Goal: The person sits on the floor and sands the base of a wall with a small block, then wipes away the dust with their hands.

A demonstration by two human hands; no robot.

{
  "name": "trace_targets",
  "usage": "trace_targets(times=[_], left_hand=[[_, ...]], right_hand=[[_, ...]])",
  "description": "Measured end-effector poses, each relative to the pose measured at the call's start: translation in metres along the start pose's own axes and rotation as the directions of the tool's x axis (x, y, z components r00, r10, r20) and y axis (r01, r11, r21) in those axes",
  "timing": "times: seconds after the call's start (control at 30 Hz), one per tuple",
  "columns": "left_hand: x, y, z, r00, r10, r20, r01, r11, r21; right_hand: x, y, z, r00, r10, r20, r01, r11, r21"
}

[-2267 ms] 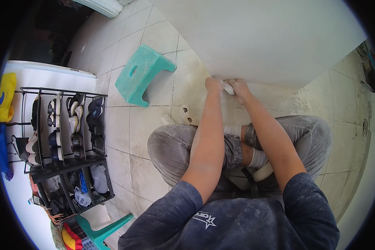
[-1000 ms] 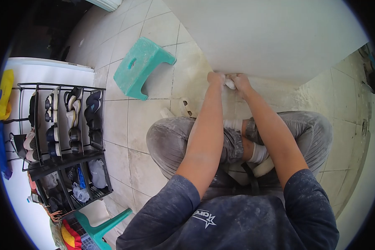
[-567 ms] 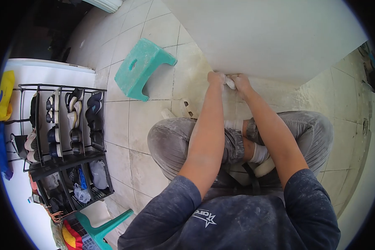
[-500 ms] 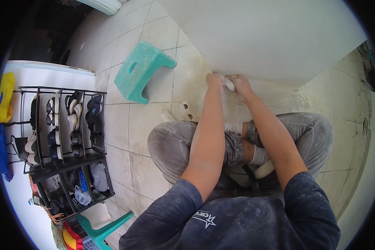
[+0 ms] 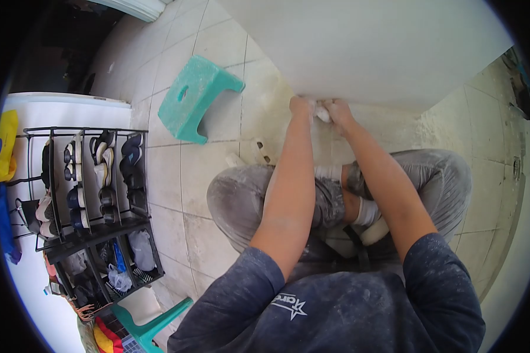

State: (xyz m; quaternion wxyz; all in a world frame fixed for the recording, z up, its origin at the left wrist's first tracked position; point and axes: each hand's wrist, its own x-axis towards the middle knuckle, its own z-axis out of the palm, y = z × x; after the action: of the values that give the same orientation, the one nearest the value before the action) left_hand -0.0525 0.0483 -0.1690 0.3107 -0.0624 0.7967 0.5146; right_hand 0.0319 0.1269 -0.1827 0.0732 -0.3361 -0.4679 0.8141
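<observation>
At the far left of the frame a black shoe rack (image 5: 94, 194) stands against a white wall, its rows filled with shoes and its lower bins with bags. Right of it, in the upper left, a teal plastic stool (image 5: 195, 97) sits upright on the tiled floor (image 5: 176, 176), its slotted top facing the camera. A pale sandal (image 5: 259, 154) lies on the floor just above the person's left knee. In the upper middle, the left hand (image 5: 302, 107) is curled closed, its fingers pinching a small white lump (image 5: 322, 113) that sits between both hands. The lump is short and stubby; its long axis seems to run roughly left to right, though it is too small and too covered to be sure. Touching it from the other side, the right hand (image 5: 339, 112) is likewise closed around it. Both hands press at the lower edge of a large white board (image 5: 377, 47), which fills the upper right and whose lower edge slopes across the frame.
</observation>
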Motion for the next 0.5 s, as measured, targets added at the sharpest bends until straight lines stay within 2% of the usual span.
trace_targets(times=[0.07,0.1,0.17,0.27,0.3,0.37,0.4,0.5], left_hand=[[-0.001,0.007,0.002,0.991,-0.135,-0.026,0.131,0.984,-0.119],[-0.001,0.012,0.002,0.993,-0.114,-0.023,0.111,0.990,-0.087],[-0.004,0.013,0.000,0.996,-0.084,-0.013,0.084,0.996,-0.005],[0.008,0.003,0.005,0.999,-0.033,0.023,0.039,0.936,-0.350],[0.003,0.008,0.006,0.998,-0.055,-0.006,0.052,0.963,-0.266],[-0.016,0.022,0.001,0.992,-0.099,-0.073,0.093,0.992,-0.083],[-0.013,0.018,0.002,0.993,-0.085,-0.078,0.080,0.995,-0.065],[-0.007,0.011,0.000,0.996,-0.043,-0.076,0.038,0.997,-0.067]], right_hand=[[0.000,0.007,0.000,0.998,0.040,-0.055,-0.041,0.999,-0.021],[0.000,0.001,0.004,0.996,0.048,-0.080,-0.050,0.998,-0.032],[-0.006,-0.002,0.005,0.999,0.032,-0.024,-0.030,0.998,0.058],[-0.001,-0.006,0.006,1.000,-0.027,-0.013,0.028,0.992,0.124],[0.000,0.000,0.004,0.999,-0.040,-0.016,0.041,0.991,0.130],[0.010,0.018,-0.006,0.997,-0.052,-0.048,0.047,0.993,-0.106],[0.017,0.017,-0.009,0.995,-0.078,-0.055,0.063,0.973,-0.224],[0.010,0.010,-0.005,0.998,-0.047,-0.052,0.032,0.966,-0.258]])
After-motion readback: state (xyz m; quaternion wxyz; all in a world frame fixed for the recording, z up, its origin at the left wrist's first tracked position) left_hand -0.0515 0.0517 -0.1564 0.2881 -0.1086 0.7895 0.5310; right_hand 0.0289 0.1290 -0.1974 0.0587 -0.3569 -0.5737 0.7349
